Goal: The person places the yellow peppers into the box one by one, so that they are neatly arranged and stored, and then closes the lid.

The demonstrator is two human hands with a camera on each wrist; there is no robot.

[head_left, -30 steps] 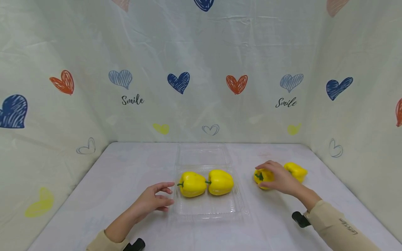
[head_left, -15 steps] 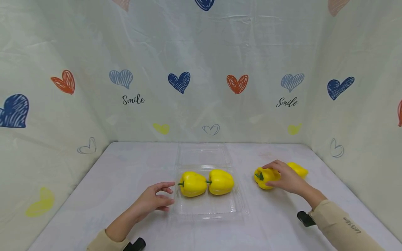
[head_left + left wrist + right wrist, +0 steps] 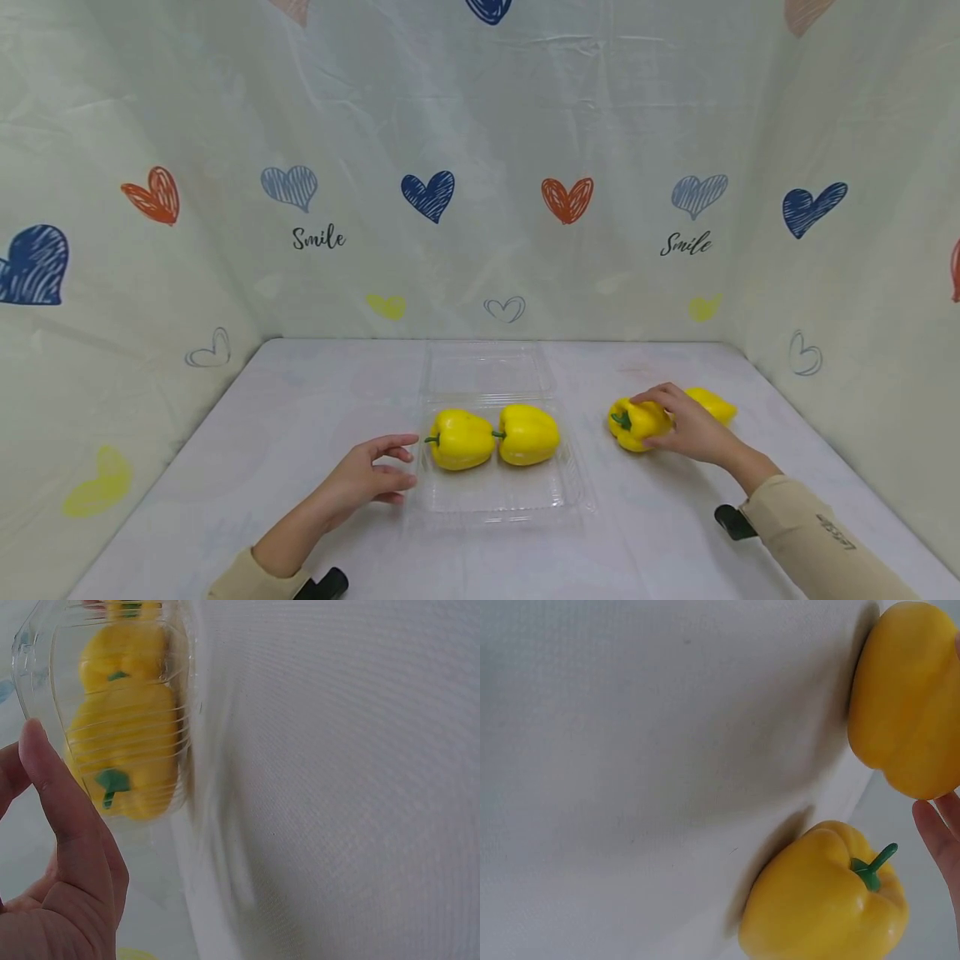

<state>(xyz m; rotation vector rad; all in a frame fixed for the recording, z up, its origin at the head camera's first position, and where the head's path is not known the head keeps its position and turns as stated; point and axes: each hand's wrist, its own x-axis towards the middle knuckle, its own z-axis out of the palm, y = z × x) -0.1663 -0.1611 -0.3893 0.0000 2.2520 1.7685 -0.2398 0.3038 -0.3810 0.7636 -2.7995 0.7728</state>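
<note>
Two yellow bell peppers, the left one (image 3: pixel 461 440) and the right one (image 3: pixel 528 435), lie on their sides in a clear plastic clamshell container (image 3: pixel 495 498) with its lid folded back. My left hand (image 3: pixel 367 477) stays at the container's left side, fingers relaxed, with fingertips right at the rim; it holds nothing. On the right, my right hand (image 3: pixel 693 427) grips a third yellow bell pepper (image 3: pixel 630 425) between thumb and fingers, its stem facing left. The right wrist view shows fingertips against the side of that pepper (image 3: pixel 911 697).
Another yellow bell pepper (image 3: pixel 712 406) lies behind my right hand, partly hidden by it. The lid (image 3: pixel 486 371) lies flat toward the back. A curtain (image 3: pixel 495 267) printed with hearts surrounds the white table (image 3: pixel 330 375).
My right hand has drawn back slightly to the right along the pepper, uncovering more of it, while the pepper has barely shifted. The left hand has stayed in place.
</note>
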